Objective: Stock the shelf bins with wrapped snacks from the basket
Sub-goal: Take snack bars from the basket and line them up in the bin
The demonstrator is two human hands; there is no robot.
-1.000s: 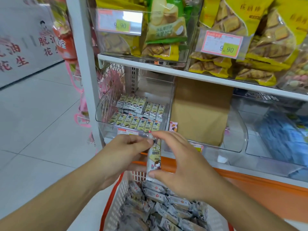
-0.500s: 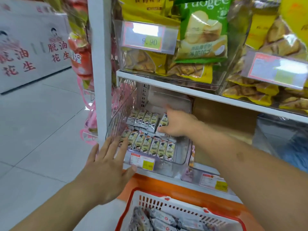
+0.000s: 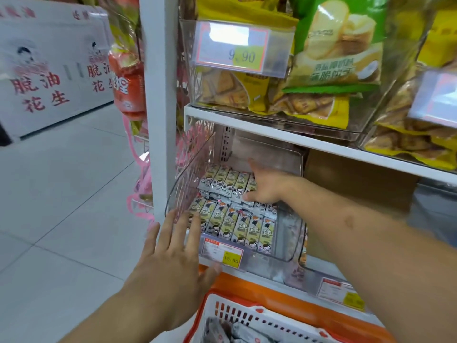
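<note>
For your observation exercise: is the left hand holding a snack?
No, the left hand is spread flat, empty, before the clear bin.

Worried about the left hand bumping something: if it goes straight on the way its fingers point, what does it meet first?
Probably the clear bin, at its front left corner: the left hand's straight fingertips already overlap that wall. Depth is unclear, so contact isn't certain.
</note>
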